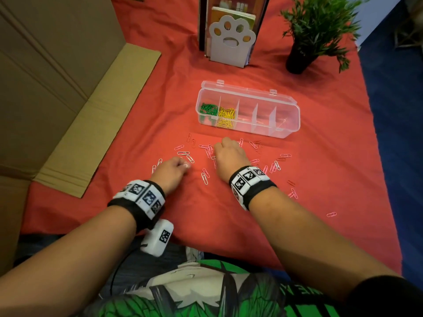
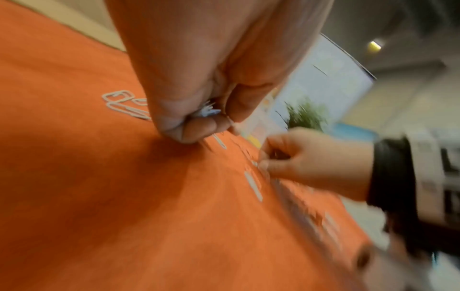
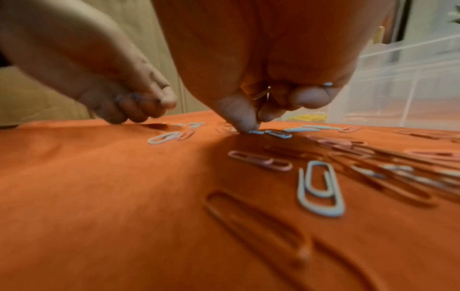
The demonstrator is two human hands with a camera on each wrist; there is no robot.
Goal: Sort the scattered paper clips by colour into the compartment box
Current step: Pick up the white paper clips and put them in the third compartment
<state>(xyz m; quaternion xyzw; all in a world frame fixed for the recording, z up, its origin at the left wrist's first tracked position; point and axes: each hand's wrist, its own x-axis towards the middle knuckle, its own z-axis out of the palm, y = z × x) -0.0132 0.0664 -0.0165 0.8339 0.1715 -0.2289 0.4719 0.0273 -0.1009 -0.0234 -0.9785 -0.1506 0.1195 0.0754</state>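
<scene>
Several white, pink and red paper clips point(image 1: 183, 153) lie scattered on the red cloth in front of the clear compartment box point(image 1: 287, 128). Its leftmost compartment holds green clips point(image 1: 208, 109), the one beside it yellow clips point(image 1: 226, 116); the other compartments look empty. My left hand point(image 1: 183, 165) is curled low over the cloth at the left of the scatter, and a bunch of white clips point(image 2: 208, 113) shows inside its fist. My right hand point(image 3: 251, 123) pinches a white clip point(image 3: 256, 132) on the cloth, with more clips point(image 3: 262, 93) tucked under its curled fingers.
A cardboard box point(image 1: 57, 88) with an open flap lies at the left. A paw-shaped white file holder point(image 1: 231, 40) and a potted plant point(image 1: 309, 30) stand behind the compartment box. The cloth's right edge point(image 1: 375, 138) drops to a blue floor.
</scene>
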